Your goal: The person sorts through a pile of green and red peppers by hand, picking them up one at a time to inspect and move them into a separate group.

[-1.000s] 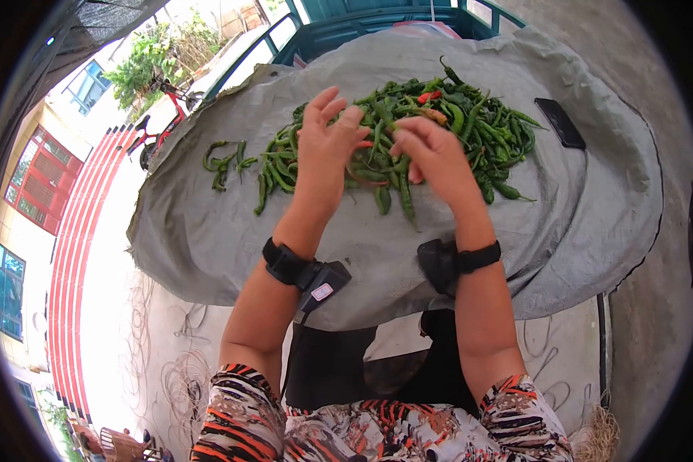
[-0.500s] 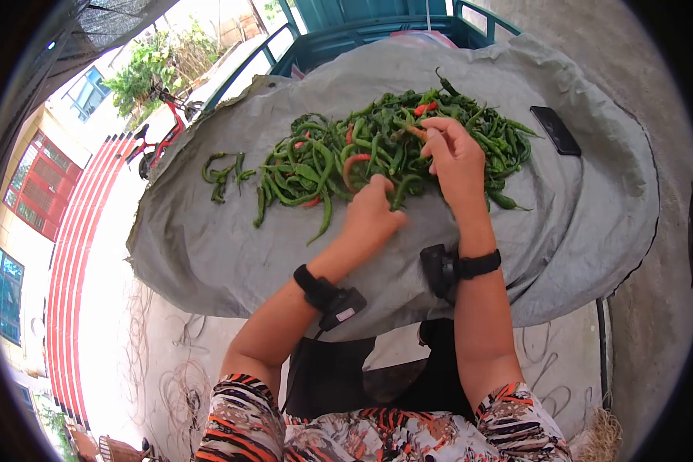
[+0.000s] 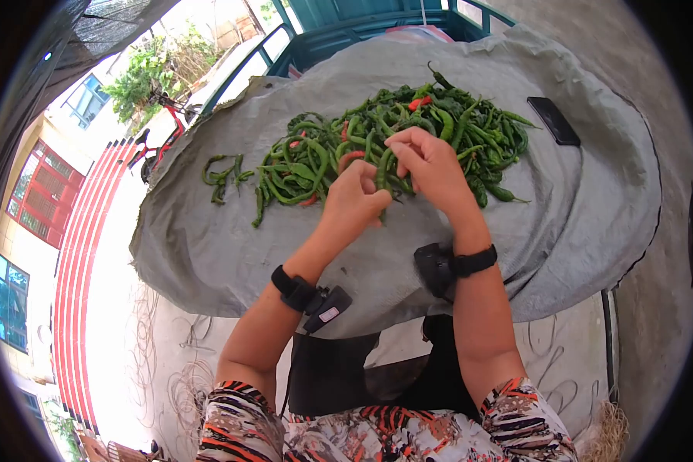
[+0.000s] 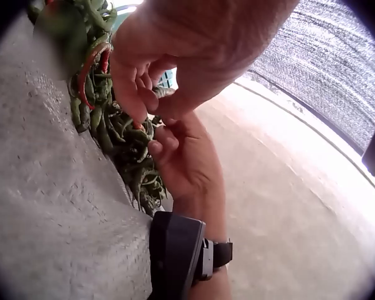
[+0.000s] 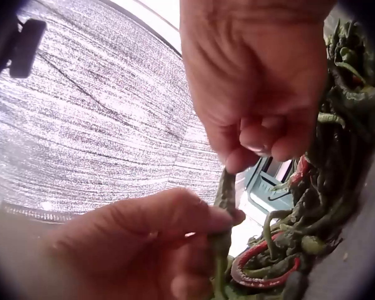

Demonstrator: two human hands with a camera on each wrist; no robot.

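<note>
While the heaped peppers [image 3: 408, 115] are spread on the grey surface [image 3: 223, 254], presumably to be kept within easy reach, one green pepper [image 3: 383, 171] is held at their near edge, apparently steadied from both ends, its body pinched by the left hand's [image 3: 354, 200] closed fingers [image 5: 187, 212] and its upper end by the right hand's [image 3: 433, 168].

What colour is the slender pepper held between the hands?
The slender pepper is green, clearest in the right wrist view.

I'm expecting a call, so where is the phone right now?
In the head view, the phone lies on the grey sheet, toward the right, beside the pepper pile.
</note>
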